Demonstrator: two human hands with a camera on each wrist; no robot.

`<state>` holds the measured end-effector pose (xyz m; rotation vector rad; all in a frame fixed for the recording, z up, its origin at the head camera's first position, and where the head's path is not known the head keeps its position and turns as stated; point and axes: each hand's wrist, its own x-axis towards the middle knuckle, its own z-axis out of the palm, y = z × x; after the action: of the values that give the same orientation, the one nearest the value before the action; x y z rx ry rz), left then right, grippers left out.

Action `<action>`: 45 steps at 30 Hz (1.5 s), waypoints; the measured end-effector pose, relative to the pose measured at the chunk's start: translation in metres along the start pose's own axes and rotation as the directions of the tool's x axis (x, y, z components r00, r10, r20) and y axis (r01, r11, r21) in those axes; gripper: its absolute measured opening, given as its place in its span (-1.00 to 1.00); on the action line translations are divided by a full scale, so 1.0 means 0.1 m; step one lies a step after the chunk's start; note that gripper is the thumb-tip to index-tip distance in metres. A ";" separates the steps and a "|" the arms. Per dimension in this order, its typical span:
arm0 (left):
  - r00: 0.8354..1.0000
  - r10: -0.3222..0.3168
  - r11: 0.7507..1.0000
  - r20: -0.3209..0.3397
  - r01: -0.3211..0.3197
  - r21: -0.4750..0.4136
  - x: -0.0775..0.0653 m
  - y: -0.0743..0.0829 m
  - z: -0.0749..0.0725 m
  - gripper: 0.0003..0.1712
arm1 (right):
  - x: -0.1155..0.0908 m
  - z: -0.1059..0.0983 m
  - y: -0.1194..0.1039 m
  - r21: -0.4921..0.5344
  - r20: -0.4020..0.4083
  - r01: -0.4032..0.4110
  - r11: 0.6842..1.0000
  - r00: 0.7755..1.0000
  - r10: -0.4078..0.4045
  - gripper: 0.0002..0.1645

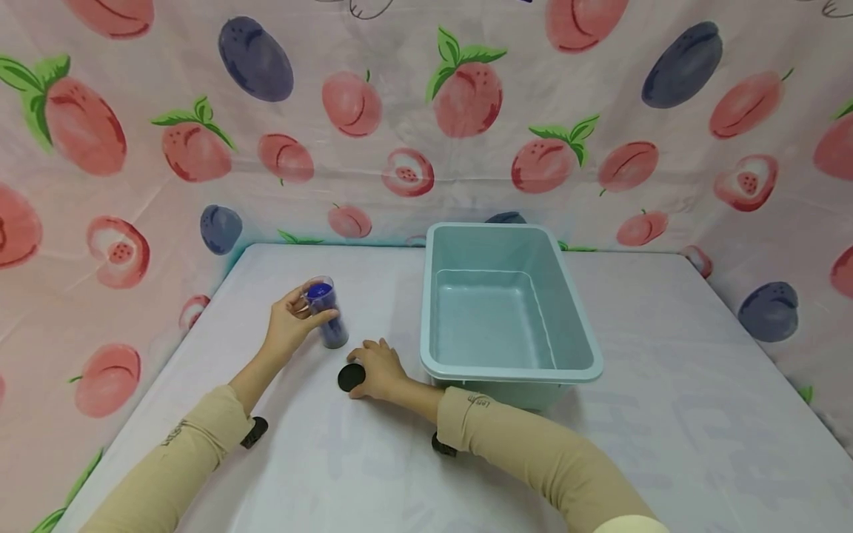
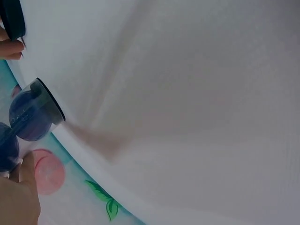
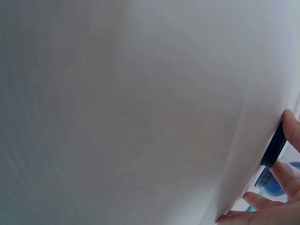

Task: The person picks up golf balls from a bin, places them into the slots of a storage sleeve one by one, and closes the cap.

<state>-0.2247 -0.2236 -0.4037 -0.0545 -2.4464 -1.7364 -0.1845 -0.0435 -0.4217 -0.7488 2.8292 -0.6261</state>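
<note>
My left hand [image 1: 291,326] grips a clear plastic tube [image 1: 331,326] near its top, thumb in front and fingers behind. Blue balls are stacked inside it, the top one [image 1: 320,291] showing at the open mouth. In the left wrist view, the balls [image 2: 31,115] show through the tube's wall near its dark-rimmed base. To the right and nearer to me, my right hand [image 1: 383,372] pinches a round black lid [image 1: 351,377] by its edges, low over the table. The right wrist view shows the lid [image 3: 274,146] edge-on between thumb and finger.
A light blue-green plastic bin [image 1: 509,376] stands to the right of both hands on the white-covered table [image 1: 666,414]. Behind and to the left hangs a fruit-print cloth [image 1: 426,111]. Dark wrist devices [image 1: 255,432] sit under both sleeves.
</note>
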 end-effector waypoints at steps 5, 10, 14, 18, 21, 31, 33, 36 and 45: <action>1.000 -0.004 0.999 0.000 0.004 -0.042 -0.01 -0.03 0.03 -0.30 | 0.00 0.00 0.00 -0.017 -0.017 0.004 1.000 1.000 -0.004 -0.42; 1.000 -0.007 0.999 -0.006 0.007 -0.042 -0.02 -0.03 0.03 -0.36 | 0.01 -0.02 0.01 0.012 -0.018 0.025 1.000 1.000 -0.025 -0.42; 1.000 0.002 0.999 0.002 -0.002 -0.039 -0.04 -0.04 0.04 -0.37 | -0.01 -0.04 0.02 0.041 -0.019 0.058 0.997 0.998 -0.057 -0.43; 1.000 -0.002 0.999 0.006 0.002 -0.042 -0.06 -0.04 0.05 -0.38 | -0.03 -0.04 0.04 0.090 -0.026 0.048 0.995 0.999 -0.046 -0.42; 1.000 -0.002 0.999 0.007 0.003 -0.055 -0.07 -0.05 0.05 -0.38 | -0.04 -0.04 0.05 0.132 -0.020 0.014 0.991 1.000 -0.012 -0.40; 1.000 -0.013 0.998 -0.003 0.012 -0.054 -0.07 -0.02 0.03 -0.39 | -0.09 -0.08 0.08 0.246 -0.093 0.020 0.969 0.996 0.004 -0.38; 1.000 -0.007 0.999 -0.001 0.007 -0.054 -0.05 -0.02 0.03 -0.39 | -0.14 -0.16 0.02 0.288 -0.084 -0.006 0.958 0.996 0.032 -0.36; 1.000 -0.007 0.999 0.000 0.007 -0.052 -0.04 -0.02 0.04 -0.39 | -0.16 -0.18 0.02 0.319 -0.101 -0.007 0.948 0.994 0.041 -0.37; 1.000 -0.019 0.999 -0.012 0.018 -0.050 -0.07 -0.05 0.04 -0.41 | -0.23 -0.22 -0.06 0.414 -0.133 0.054 0.909 0.991 0.002 -0.46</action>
<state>-0.2187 -0.2211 -0.4106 -0.0270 -2.4029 -1.7997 -0.1670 -0.0284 -0.3989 -0.6847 2.6492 -1.2759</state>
